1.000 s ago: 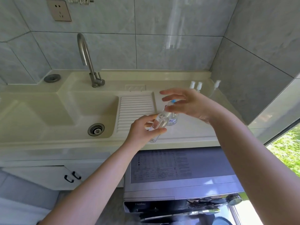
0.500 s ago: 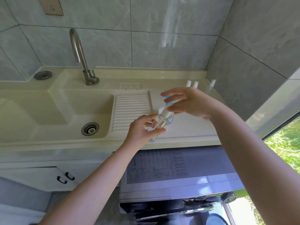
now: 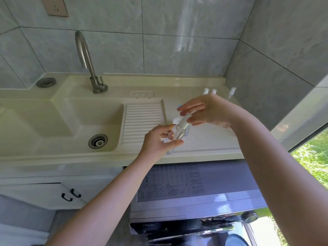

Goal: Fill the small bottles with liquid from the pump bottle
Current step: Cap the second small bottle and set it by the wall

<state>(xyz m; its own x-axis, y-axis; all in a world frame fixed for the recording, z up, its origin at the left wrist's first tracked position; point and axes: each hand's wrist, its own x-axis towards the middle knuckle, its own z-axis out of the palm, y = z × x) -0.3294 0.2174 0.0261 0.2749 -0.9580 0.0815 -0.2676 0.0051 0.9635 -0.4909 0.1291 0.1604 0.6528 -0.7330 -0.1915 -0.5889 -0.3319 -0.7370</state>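
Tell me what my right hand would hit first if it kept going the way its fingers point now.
The right hand points its fingers left, over the small clear bottle gripped by the left hand. Going on, it would likely pass above the ribbed washboard toward the sink basin; depth is unclear.

Single head-worn view, looking forward and down, close over the countertop [image 3: 204,146]; wide-angle

Left hand [image 3: 156,139] grips a clear small bottle [image 3: 174,137] over the counter [image 3: 204,144] — right hand [image 3: 205,110] at its top.
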